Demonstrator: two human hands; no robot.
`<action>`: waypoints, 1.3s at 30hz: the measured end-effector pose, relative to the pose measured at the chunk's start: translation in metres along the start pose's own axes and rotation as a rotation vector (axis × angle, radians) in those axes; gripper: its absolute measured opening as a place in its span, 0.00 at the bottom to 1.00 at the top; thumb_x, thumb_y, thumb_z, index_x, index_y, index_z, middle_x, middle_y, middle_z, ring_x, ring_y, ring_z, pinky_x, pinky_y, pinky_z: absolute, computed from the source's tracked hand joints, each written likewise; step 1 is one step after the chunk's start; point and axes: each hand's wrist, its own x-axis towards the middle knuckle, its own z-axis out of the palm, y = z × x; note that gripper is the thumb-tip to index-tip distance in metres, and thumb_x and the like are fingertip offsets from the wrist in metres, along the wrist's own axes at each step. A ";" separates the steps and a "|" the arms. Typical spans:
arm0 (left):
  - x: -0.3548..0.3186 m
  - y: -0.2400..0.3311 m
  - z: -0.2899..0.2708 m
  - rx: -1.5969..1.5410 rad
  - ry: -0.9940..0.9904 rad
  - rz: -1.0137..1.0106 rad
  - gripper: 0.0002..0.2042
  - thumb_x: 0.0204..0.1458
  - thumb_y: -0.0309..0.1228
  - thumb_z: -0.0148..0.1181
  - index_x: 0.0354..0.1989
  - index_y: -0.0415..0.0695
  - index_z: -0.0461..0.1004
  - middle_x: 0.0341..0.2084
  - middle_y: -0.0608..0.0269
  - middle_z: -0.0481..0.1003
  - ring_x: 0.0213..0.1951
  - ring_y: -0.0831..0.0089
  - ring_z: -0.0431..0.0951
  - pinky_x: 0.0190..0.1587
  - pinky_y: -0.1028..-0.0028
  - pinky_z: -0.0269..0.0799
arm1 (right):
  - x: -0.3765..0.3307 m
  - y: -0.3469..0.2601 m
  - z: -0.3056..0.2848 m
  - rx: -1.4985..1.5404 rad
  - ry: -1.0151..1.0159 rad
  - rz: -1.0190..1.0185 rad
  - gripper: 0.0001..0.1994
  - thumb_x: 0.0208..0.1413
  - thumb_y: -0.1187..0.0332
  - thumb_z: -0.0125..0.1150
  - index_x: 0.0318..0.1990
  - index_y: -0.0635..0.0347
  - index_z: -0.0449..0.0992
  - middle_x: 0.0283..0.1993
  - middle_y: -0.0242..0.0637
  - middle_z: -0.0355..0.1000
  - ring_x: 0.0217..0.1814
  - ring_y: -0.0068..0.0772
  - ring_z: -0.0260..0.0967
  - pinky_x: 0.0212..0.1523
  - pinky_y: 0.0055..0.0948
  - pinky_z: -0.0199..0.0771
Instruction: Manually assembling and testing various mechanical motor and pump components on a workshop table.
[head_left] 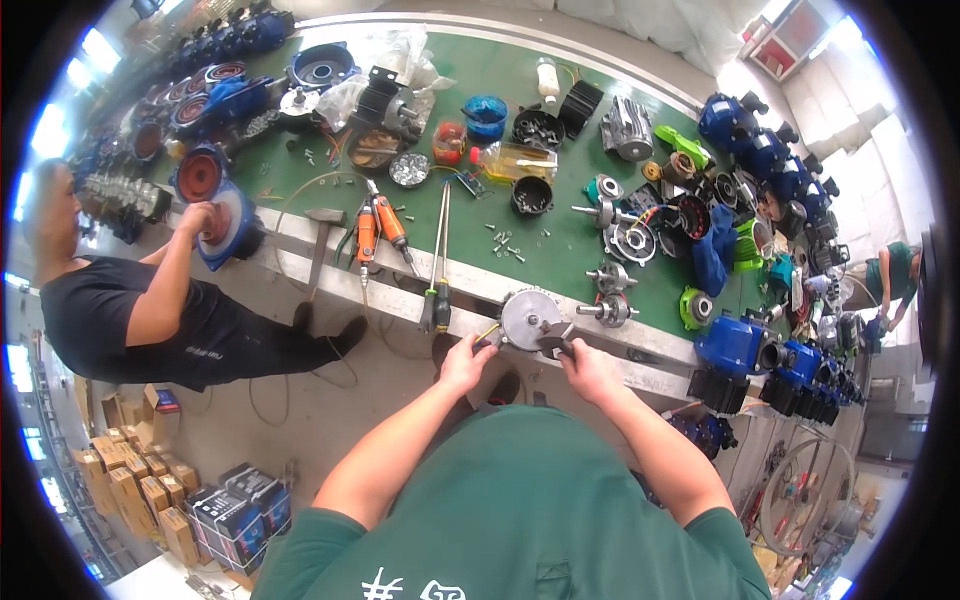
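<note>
Left hand (466, 362) is curled shut around a small tool with a yellowish handle (487, 333), poking it at the left edge of a round silver motor end cover (528, 317). Right hand (588, 368) is clamped on a dark bracket-like piece (556, 338) pressed against the lower right of that same cover. The cover sits on the pale front edge of the green workbench (560, 240), just ahead of both hands.

Just left of it lie two long screwdrivers (438, 285), then two orange power drivers (378, 230) and a hammer (320, 245). To the right are a few rotor shafts (608, 295) and blue motor housings (735, 345). Far left, another person (130, 300) in a black shirt has a hand on a blue housing with a red inside (225, 225).
</note>
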 end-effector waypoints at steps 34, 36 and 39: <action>0.019 0.000 -0.008 0.098 -0.040 -0.011 0.23 0.55 0.47 0.64 0.50 0.40 0.75 0.44 0.43 0.80 0.48 0.49 0.80 0.51 0.59 0.74 | -0.014 0.036 0.000 0.210 0.072 0.209 0.18 0.57 0.54 0.62 0.40 0.62 0.74 0.35 0.53 0.77 0.39 0.63 0.75 0.39 0.55 0.74; 0.016 0.026 -0.004 0.221 0.041 0.055 0.24 0.54 0.45 0.64 0.51 0.39 0.74 0.46 0.46 0.79 0.50 0.48 0.78 0.53 0.57 0.73 | -0.031 0.078 0.037 0.312 0.358 0.177 0.20 0.56 0.53 0.63 0.38 0.65 0.76 0.34 0.55 0.77 0.38 0.63 0.75 0.39 0.53 0.74; 0.005 0.076 -0.009 0.584 0.222 0.479 0.22 0.51 0.40 0.65 0.53 0.42 0.74 0.45 0.48 0.77 0.50 0.49 0.75 0.53 0.55 0.71 | -0.072 0.098 0.036 0.725 0.220 0.545 0.13 0.55 0.63 0.64 0.31 0.66 0.76 0.22 0.42 0.75 0.20 0.37 0.75 0.23 0.37 0.75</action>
